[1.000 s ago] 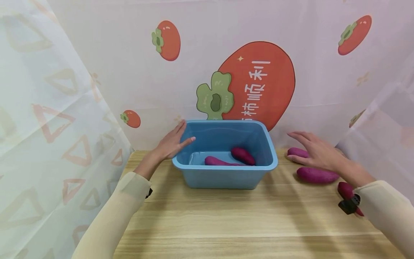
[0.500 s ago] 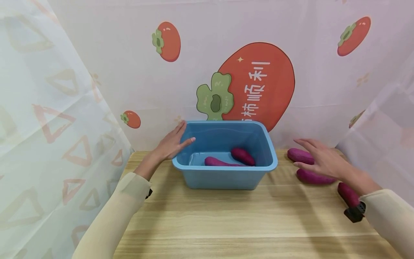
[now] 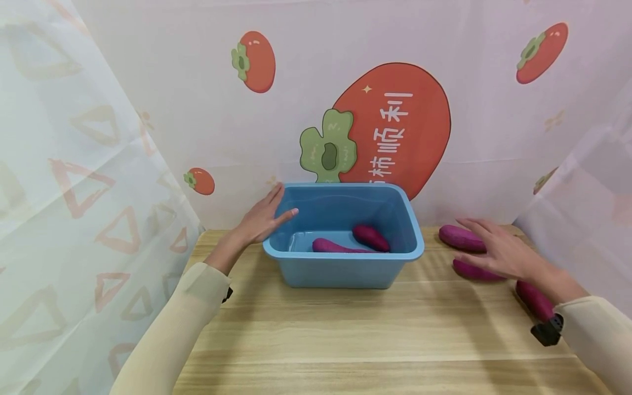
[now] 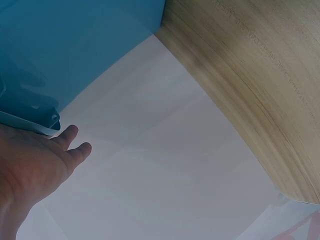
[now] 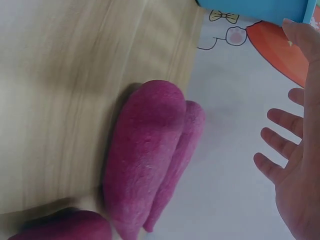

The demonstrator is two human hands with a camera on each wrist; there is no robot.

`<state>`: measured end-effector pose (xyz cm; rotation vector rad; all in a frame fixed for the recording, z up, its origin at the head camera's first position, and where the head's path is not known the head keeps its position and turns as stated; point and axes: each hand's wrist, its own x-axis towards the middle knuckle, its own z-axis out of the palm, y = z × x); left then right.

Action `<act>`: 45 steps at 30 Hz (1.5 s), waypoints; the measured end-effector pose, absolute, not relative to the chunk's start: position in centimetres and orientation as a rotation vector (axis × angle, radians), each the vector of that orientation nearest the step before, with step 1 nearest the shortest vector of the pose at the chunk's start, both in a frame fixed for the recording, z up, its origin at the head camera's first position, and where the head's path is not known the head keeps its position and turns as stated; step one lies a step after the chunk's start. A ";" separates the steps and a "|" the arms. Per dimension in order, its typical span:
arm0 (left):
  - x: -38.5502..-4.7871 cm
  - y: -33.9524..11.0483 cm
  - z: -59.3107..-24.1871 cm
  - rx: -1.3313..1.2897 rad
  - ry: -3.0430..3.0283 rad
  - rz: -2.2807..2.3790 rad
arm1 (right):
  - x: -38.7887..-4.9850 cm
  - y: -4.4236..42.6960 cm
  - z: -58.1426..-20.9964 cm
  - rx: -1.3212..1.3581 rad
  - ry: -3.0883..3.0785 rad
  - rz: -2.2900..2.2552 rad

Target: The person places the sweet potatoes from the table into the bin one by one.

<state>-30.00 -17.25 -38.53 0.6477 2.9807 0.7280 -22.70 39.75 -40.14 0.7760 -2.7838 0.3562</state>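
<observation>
A light-blue plastic basin (image 3: 340,271) stands at the back of the table with two purple sweet potatoes in it, one long (image 3: 336,246) and one shorter (image 3: 371,238). My left hand (image 3: 261,219) rests on the basin's left rim, fingers extended and thumb over the edge. My right hand (image 3: 506,252) hovers with spread fingers over the sweet potatoes on the right, holding nothing. Below it lie a rear sweet potato (image 3: 461,238) and a second one (image 5: 145,150), partly hidden by the hand in the head view. A third, darker sweet potato (image 3: 534,300) lies nearer the right wrist.
Light wood tabletop (image 3: 316,340) spreads in front of the basin. A white sheet printed with persimmons (image 3: 257,63) hangs close behind it. More sheeting (image 3: 99,219) walls off the left side, and another stretch encloses the right.
My right hand has drifted right and slightly down above the sweet potatoes, uncovering more of the rear one. My left hand and the basin have stayed put.
</observation>
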 end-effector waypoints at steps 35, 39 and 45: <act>-29.9 -17.2 -38.5 0.634 2.972 0.737 | -22.1 42.3 -44.7 0.661 -2.966 0.341; -30.1 -17.3 -38.7 0.634 2.975 0.733 | -22.1 42.6 -45.1 0.655 -2.976 0.334; -30.1 -17.3 -38.7 0.632 2.972 0.738 | -22.2 42.9 -45.7 0.667 -2.956 0.348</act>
